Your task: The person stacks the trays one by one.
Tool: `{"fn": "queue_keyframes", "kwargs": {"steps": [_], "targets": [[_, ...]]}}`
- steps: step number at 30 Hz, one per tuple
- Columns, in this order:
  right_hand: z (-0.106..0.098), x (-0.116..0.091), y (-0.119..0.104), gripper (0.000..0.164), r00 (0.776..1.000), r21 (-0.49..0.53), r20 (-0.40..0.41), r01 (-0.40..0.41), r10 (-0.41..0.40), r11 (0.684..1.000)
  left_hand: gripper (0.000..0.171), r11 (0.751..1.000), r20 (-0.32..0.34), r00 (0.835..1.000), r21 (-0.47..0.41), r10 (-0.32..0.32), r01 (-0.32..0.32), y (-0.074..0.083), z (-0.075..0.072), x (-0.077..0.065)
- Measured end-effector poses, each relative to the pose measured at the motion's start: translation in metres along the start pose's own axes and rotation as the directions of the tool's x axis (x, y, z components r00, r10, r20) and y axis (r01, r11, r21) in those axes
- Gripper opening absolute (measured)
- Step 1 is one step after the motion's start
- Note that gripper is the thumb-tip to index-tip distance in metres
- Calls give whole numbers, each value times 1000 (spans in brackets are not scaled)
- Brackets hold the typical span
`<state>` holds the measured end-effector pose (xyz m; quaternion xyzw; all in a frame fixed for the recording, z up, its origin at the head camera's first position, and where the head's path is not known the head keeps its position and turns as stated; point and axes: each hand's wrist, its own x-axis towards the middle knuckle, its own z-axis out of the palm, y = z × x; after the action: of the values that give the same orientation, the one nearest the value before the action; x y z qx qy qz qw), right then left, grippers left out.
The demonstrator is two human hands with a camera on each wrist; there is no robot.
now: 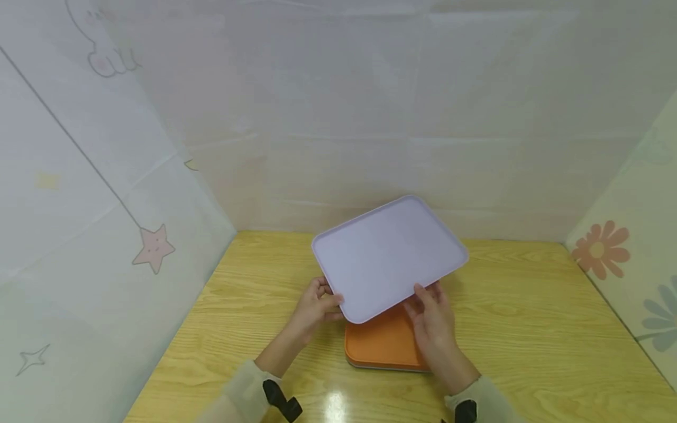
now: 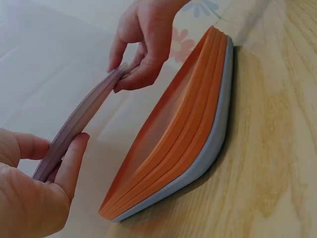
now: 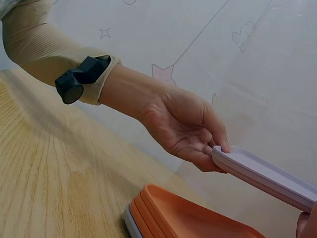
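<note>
Both hands hold a light purple rectangular tray [image 1: 388, 258], raised and tilted above the table. In the wrist views its edge shows more than one layer, like trays nested together. My left hand [image 1: 313, 308] pinches the near left corner, thumb on the rim and fingers beneath. Along the near long edge, my right hand [image 1: 435, 326] grips with its thumb on top and fingers under. Below lies a stack of orange trays [image 1: 382, 346], partly hidden by the purple one in the head view. A blue-grey tray [image 2: 212, 154] forms the bottom of that stack.
The stack rests on a wood-grain table [image 1: 529, 329]. Pale printed sheets [image 1: 338, 117] stand behind the table and at both sides. A black device [image 1: 282, 400] is strapped to the left wrist, and another [image 1: 466, 411] to the right.
</note>
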<state>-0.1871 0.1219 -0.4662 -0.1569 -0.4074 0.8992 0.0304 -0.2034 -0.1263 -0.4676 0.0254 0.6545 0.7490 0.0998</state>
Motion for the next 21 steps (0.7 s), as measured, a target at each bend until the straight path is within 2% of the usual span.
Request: {"fn": "queue_keyframes", "kwargs": {"steps": [6,11,16,21], "targets": [[-5,4,-8,40,999,13,-35,-2,3,1000,52,1000,48,999,-27,8,-6,-10,7,0],[-12,8,-19,39,999,17,-32,-23,24,1000,50,1000,137,991,-12,-1,2,-12,4,0],[-26,17,-32,49,997,-30,23,-67,67,997,50,997,184,982,69,-51,39,-5,-12,4],[-42,25,-45,56,991,-136,79,-93,104,986,55,993,159,986,107,-58,41,8,-36,15]]}}
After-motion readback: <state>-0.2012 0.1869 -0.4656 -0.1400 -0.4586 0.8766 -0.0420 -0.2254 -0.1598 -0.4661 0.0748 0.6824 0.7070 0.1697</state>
